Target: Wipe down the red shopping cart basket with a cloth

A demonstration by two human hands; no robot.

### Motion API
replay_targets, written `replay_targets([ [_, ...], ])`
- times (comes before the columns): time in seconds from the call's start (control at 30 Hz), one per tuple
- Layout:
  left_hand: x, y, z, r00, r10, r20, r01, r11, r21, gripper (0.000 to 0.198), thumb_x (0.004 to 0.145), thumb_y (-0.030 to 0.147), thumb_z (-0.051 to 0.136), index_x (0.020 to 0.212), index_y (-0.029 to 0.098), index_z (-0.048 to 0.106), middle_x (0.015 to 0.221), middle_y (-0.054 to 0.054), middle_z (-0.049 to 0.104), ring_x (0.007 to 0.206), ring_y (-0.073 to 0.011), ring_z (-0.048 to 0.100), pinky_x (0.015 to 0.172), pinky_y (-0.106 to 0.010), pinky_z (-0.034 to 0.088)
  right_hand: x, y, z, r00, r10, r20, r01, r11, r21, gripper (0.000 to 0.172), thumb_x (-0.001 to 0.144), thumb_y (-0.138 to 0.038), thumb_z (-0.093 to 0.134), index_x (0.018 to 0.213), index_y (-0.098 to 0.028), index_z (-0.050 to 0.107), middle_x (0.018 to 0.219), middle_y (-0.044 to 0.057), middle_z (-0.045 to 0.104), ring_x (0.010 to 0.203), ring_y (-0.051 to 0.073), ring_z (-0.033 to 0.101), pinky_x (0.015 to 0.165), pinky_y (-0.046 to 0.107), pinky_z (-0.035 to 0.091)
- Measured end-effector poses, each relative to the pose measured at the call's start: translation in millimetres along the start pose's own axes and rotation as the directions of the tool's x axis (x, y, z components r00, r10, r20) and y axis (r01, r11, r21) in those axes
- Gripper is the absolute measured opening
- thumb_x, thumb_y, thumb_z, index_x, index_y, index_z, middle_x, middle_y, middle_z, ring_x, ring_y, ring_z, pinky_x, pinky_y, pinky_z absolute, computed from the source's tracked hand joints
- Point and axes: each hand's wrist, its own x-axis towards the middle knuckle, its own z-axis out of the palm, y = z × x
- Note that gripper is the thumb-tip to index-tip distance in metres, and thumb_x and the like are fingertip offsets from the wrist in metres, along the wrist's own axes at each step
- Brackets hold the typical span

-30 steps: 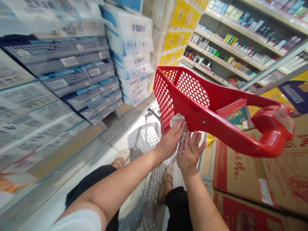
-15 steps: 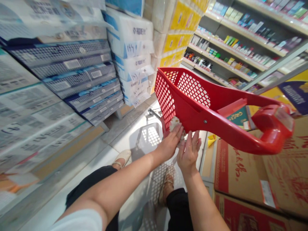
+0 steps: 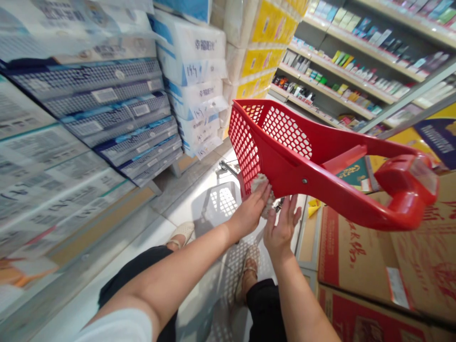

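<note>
A red plastic shopping cart basket [image 3: 285, 178] with honeycomb holes stands tilted in view, its handle [image 3: 406, 190] toward the right. My left hand [image 3: 253, 209] holds a crumpled off-white cloth [image 3: 259, 182] flat against the lower side of the basket, beside the perforated part. Part of the cloth is hidden under the fingers. Close by on the right, my right hand [image 3: 283, 230] has its fingers stretched out and apart just below the basket's lower edge. I see nothing held in it; whether its fingertips touch the cart I cannot tell.
Stacked tissue packs [image 3: 199, 85] and blue-and-white packages [image 3: 117, 104] line the left. Cardboard cartons [image 3: 359, 256] are piled at the right. Behind the cart, shelves [image 3: 349, 71] hold small boxed and bottled goods. My feet stand on the tiled floor [image 3: 199, 266].
My right hand has drawn slightly down and away from the left one, and a gap has opened between them. The cloth under my left hand shows a little more.
</note>
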Motion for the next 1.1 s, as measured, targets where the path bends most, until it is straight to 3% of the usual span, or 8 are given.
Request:
replay_targets([
  [0.07,2.1,2.4,-2.3,0.998,0.065,0.017,-0.065,0.998,-0.005,0.069,0.092,0.009,0.035,0.151,0.022,0.000,0.158,-0.014,0.011,0.146,-0.0245,0.012,0.116,-0.051,0.027,1.1,0.9,-1.9,0.995,0.103,-0.018,-0.100,0.988,0.117,0.059,0.097,-0.027,0.035,0.151,-0.014,0.015,0.151,0.023,0.029,0.140,0.029,0.031,0.110,0.058,0.028],
  [0.23,5.4,3.9,-5.3,1.000,-0.007,-0.010,0.007,1.000,0.002,0.073,0.090,0.005,0.034,0.151,0.020,-0.003,0.158,-0.016,0.008,0.146,-0.0254,0.011,0.115,-0.051,0.028,3.8,7.2,-2.1,0.960,0.266,0.089,-0.280,0.915,0.292,0.054,0.098,-0.032,0.029,0.149,-0.014,0.024,0.146,0.019,0.039,0.140,0.027,0.032,0.111,0.054,0.029],
  [0.33,7.1,4.5,-5.0,0.998,0.068,0.007,-0.068,0.998,-0.009,0.070,0.091,0.006,0.032,0.151,0.023,0.000,0.159,-0.012,0.009,0.146,-0.0247,0.011,0.117,-0.052,0.025,3.2,11.7,2.0,0.979,0.194,0.067,-0.205,0.947,0.246,0.052,0.098,-0.031,0.030,0.147,-0.012,0.029,0.141,0.020,0.047,0.139,0.028,0.033,0.111,0.055,0.029],
  [0.47,7.5,2.0,-4.8,1.000,-0.005,-0.012,0.005,1.000,0.009,0.076,0.090,0.006,0.034,0.150,0.024,-0.009,0.159,-0.011,0.001,0.146,-0.0244,0.008,0.117,-0.050,0.026,4.4,14.6,5.0,0.999,0.040,-0.001,-0.040,0.996,0.081,0.055,0.098,-0.026,0.030,0.150,-0.012,0.017,0.138,0.023,0.048,0.133,0.030,0.043,0.109,0.063,0.025],
  [0.57,7.5,0.4,-4.7,0.998,0.048,0.030,-0.048,0.999,0.019,0.074,0.091,0.007,0.033,0.151,0.025,-0.006,0.160,-0.009,0.002,0.146,-0.0242,0.007,0.119,-0.049,0.022,7.4,13.7,3.1,0.999,-0.034,0.006,0.034,0.998,-0.048,0.060,0.097,-0.026,0.033,0.151,-0.010,0.011,0.140,0.026,0.044,0.136,0.034,0.036,0.107,0.067,0.022],
  [0.73,7.3,3.1,-2.3,0.998,-0.056,-0.018,0.056,0.998,-0.002,0.076,0.090,0.006,0.032,0.150,0.024,-0.011,0.159,-0.010,-0.002,0.146,-0.0248,0.007,0.117,-0.051,0.026,10.4,11.2,-1.1,0.998,-0.053,0.038,0.057,0.991,-0.121,0.064,0.097,-0.030,0.034,0.151,-0.008,0.007,0.142,0.027,0.041,0.141,0.036,0.025,0.106,0.065,0.028],
  [0.87,5.8,5.4,-0.4,0.999,0.033,0.040,-0.033,0.999,0.014,0.072,0.092,0.009,0.032,0.151,0.023,-0.008,0.159,-0.010,0.000,0.146,-0.0255,0.005,0.118,-0.051,0.021,11.9,15.3,-3.1,0.995,-0.095,0.040,0.098,0.993,-0.065,0.064,0.097,-0.031,0.033,0.151,-0.008,0.007,0.141,0.026,0.042,0.140,0.035,0.028,0.103,0.060,0.036],
  [1.1,3.1,3.0,2.2,0.997,-0.054,0.056,0.050,0.996,0.070,0.075,0.092,0.010,0.033,0.150,0.024,-0.012,0.159,-0.010,-0.003,0.146,-0.0255,0.004,0.118,-0.049,0.022,13.6,23.1,-5.3,0.987,-0.138,0.077,0.146,0.982,-0.120,0.063,0.097,-0.026,0.034,0.151,-0.009,0.007,0.140,0.025,0.044,0.139,0.034,0.031,0.106,0.058,0.033],
])
